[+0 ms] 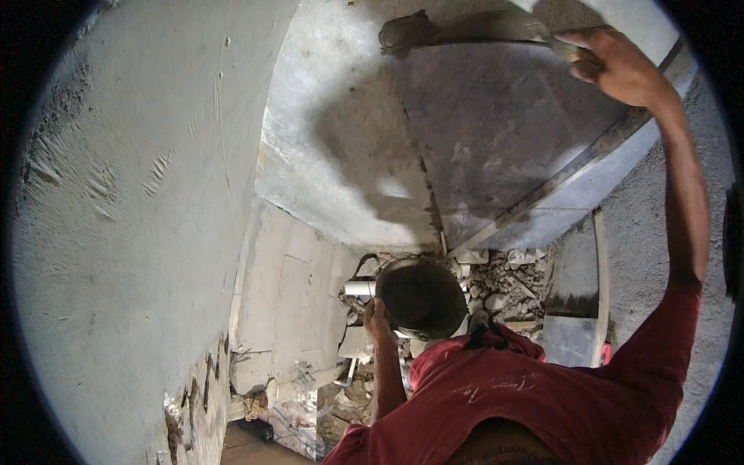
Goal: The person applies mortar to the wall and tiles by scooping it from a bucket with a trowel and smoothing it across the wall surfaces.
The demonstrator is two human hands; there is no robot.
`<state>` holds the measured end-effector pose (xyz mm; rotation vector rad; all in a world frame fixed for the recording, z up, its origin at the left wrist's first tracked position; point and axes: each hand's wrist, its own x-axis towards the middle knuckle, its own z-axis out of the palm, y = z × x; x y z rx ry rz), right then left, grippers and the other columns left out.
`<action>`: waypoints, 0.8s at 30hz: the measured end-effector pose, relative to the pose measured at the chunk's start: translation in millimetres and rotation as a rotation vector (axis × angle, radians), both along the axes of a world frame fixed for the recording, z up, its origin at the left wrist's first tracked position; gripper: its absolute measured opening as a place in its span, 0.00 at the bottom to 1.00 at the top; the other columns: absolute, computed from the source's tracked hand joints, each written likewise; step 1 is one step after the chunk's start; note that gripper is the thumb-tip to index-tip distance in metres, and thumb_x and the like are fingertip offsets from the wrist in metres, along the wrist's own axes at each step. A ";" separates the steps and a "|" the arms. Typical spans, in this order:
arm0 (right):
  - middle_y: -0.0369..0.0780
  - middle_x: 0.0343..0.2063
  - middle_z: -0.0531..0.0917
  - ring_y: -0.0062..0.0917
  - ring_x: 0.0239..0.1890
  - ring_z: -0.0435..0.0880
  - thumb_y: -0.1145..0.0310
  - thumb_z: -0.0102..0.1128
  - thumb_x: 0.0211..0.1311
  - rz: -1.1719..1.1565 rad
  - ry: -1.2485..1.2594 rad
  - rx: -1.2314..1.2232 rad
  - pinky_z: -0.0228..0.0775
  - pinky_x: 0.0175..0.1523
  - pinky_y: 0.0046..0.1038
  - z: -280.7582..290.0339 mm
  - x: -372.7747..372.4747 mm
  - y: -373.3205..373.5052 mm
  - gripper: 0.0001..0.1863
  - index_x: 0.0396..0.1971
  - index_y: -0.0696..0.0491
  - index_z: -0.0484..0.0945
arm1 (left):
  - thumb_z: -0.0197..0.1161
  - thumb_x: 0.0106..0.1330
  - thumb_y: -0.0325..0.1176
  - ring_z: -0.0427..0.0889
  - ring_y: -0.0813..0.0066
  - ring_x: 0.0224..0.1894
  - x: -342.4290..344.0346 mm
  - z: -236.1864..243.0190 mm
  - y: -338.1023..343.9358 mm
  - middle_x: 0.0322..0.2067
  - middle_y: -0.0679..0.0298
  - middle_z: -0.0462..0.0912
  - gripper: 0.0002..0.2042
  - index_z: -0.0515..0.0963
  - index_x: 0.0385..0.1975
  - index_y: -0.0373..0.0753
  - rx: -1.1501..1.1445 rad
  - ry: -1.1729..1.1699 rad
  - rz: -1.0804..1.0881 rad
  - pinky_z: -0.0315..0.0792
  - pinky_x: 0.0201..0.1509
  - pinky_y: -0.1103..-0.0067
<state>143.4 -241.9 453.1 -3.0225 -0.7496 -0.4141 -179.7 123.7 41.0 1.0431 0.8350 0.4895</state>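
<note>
My right hand (616, 68), raised at the upper right, is closed on the handle of a long metal trowel (504, 29). The blade lies along the wall face (349, 155) in front of me, with a smear of wet grey mortar (404, 32) at its left end. Low in the centre, my left hand (377, 318) grips the left side of a round dark bucket (421, 298), whose inside is too dark to make out. A straight strip (542, 186) runs diagonally down the wall beneath my right hand.
Plastered walls stand close on the left (132, 217) and right (635, 209). Broken rubble (508, 287) covers the ground around the bucket, and a white pipe (356, 287) lies beside it. Crumbled masonry (198, 395) shows at the lower left.
</note>
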 end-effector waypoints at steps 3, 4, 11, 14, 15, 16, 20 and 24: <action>0.49 0.47 0.80 0.32 0.44 0.83 0.69 0.59 0.61 0.113 -0.306 0.069 0.76 0.48 0.34 -2.2 6.6 -49.2 0.22 0.56 0.54 0.72 | 0.59 0.68 0.38 0.74 0.77 0.36 -2.7 -3.8 2.3 0.34 0.66 0.79 0.14 0.78 0.43 0.32 -0.030 -0.035 0.004 0.70 0.42 0.79; 0.49 0.48 0.79 0.32 0.46 0.82 0.68 0.59 0.61 0.110 -0.165 0.185 0.75 0.49 0.33 -1.9 -0.9 -52.7 0.23 0.57 0.54 0.71 | 0.59 0.67 0.38 0.75 0.77 0.36 -4.2 -6.8 5.1 0.34 0.67 0.79 0.14 0.78 0.42 0.32 -0.024 -0.052 -0.020 0.69 0.43 0.79; 0.49 0.53 0.76 0.37 0.53 0.76 0.64 0.56 0.64 0.101 -0.034 0.147 0.68 0.60 0.38 1.2 -6.0 11.6 0.24 0.59 0.54 0.69 | 0.61 0.66 0.41 0.73 0.79 0.34 5.3 -33.6 19.3 0.32 0.68 0.79 0.16 0.79 0.42 0.32 0.198 0.085 -0.050 0.68 0.41 0.80; 0.48 0.52 0.76 0.36 0.53 0.77 0.63 0.57 0.63 0.076 -0.212 -0.029 0.67 0.60 0.38 16.4 -3.5 27.1 0.25 0.60 0.50 0.69 | 0.60 0.67 0.41 0.72 0.79 0.34 9.8 -24.3 10.6 0.32 0.67 0.79 0.17 0.79 0.43 0.32 0.111 0.049 -0.067 0.68 0.41 0.80; 0.46 0.54 0.76 0.35 0.55 0.76 0.64 0.57 0.62 0.077 0.099 -0.019 0.65 0.61 0.36 51.5 -22.9 45.5 0.25 0.60 0.51 0.69 | 0.60 0.67 0.42 0.72 0.79 0.34 7.7 -22.4 11.4 0.32 0.67 0.79 0.17 0.79 0.43 0.33 0.113 0.060 -0.054 0.68 0.40 0.80; 0.45 0.56 0.76 0.34 0.57 0.74 0.65 0.56 0.61 0.075 0.407 -0.012 0.63 0.63 0.35 71.0 -34.2 56.0 0.26 0.60 0.51 0.69 | 0.60 0.67 0.42 0.72 0.79 0.33 7.2 -17.8 11.5 0.32 0.67 0.79 0.17 0.79 0.43 0.33 0.113 0.064 -0.043 0.68 0.39 0.80; 0.42 0.45 0.82 0.28 0.38 0.79 0.68 0.58 0.60 -0.114 0.252 -0.014 0.71 0.44 0.31 84.0 -31.3 35.1 0.25 0.59 0.51 0.71 | 0.60 0.66 0.42 0.71 0.80 0.30 16.2 1.3 -1.5 0.29 0.69 0.79 0.17 0.79 0.42 0.33 0.167 0.071 -0.073 0.67 0.35 0.80; 0.40 0.40 0.84 0.23 0.29 0.78 0.68 0.60 0.59 -0.198 0.346 0.087 0.72 0.34 0.27 106.5 -58.3 34.3 0.25 0.58 0.52 0.72 | 0.62 0.65 0.44 0.70 0.81 0.28 12.9 -10.1 5.1 0.27 0.69 0.78 0.19 0.80 0.42 0.33 0.200 0.130 -0.116 0.66 0.31 0.81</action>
